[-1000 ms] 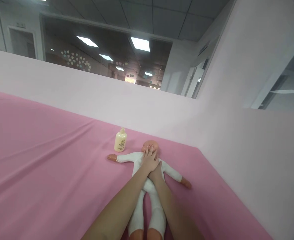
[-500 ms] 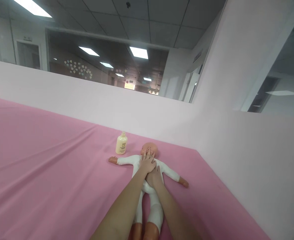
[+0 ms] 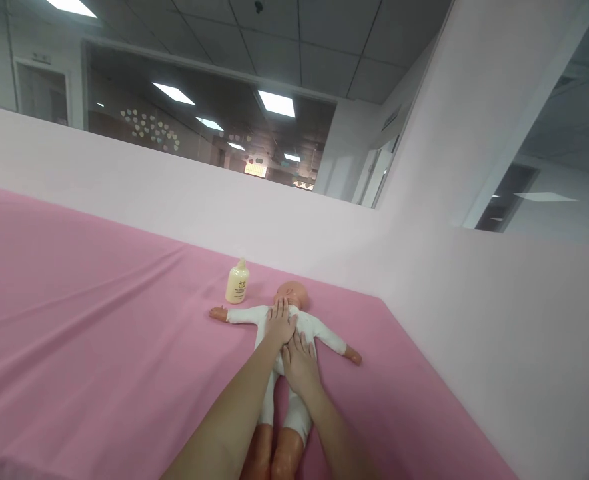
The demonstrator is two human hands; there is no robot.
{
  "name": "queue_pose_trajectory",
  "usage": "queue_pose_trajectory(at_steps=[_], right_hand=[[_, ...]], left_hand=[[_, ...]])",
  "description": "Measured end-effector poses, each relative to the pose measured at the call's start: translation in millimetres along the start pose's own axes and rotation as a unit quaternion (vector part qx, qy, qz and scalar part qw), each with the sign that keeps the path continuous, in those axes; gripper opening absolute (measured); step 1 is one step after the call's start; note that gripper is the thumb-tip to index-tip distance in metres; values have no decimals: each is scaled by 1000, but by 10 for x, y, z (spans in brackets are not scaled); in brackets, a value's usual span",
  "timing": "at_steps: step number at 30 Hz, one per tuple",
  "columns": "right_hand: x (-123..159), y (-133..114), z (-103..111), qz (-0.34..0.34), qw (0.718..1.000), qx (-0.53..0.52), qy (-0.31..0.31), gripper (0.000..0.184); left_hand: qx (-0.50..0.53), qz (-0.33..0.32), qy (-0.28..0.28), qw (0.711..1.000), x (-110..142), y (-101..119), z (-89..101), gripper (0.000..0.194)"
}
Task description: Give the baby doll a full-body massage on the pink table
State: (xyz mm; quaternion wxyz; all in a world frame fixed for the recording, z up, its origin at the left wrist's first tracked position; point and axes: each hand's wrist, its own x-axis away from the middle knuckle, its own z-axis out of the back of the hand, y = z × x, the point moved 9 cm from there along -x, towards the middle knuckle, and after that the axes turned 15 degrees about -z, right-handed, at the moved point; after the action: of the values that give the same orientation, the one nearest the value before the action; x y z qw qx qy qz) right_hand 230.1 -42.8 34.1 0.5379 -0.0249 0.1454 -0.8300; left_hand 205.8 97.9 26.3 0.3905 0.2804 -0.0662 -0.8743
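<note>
A baby doll (image 3: 301, 323) in a white long-sleeved suit lies on its back with its arms spread and its head away from me. My left hand (image 3: 280, 323) rests flat on its upper chest, the fingers stretched toward the chin. Lower on the belly lies my right hand (image 3: 301, 363), palm down with the fingers extended. Both hands touch the suit and grasp nothing. Beside the doll's outstretched arm on the left stands a pale yellow bottle (image 3: 237, 283) with dark print on its front.
A pink sheet (image 3: 99, 320) with several creases covers the surface under the doll. White walls (image 3: 184, 200) rise behind it and on the right, with a wide window (image 3: 214, 120) above the back wall. The surface's edge slants down at the right.
My right hand has slid out from beneath my left and lies apart from it, lower on the belly. My left hand has shifted slightly left off the chin area. The view has turned slightly.
</note>
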Motion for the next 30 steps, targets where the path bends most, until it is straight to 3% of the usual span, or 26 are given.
queue_pose_trajectory(at_steps=[8, 18, 23, 30], right_hand=[[-246, -13, -62, -1, 1000, 13, -12, 60], [-813, 76, -235, -19, 999, -4, -31, 61], [-1003, 171, -226, -56, 998, -11, -8, 66], [-1051, 513, -138, -151, 986, -73, 23, 73]], left_hand=[[-11, 10, -52, 999, 214, -83, 22, 63], [-10, 0, -54, 999, 283, -45, 41, 64], [14, 113, 9, 993, 351, -263, 128, 71], [30, 209, 25, 977, 577, -726, 161, 74]])
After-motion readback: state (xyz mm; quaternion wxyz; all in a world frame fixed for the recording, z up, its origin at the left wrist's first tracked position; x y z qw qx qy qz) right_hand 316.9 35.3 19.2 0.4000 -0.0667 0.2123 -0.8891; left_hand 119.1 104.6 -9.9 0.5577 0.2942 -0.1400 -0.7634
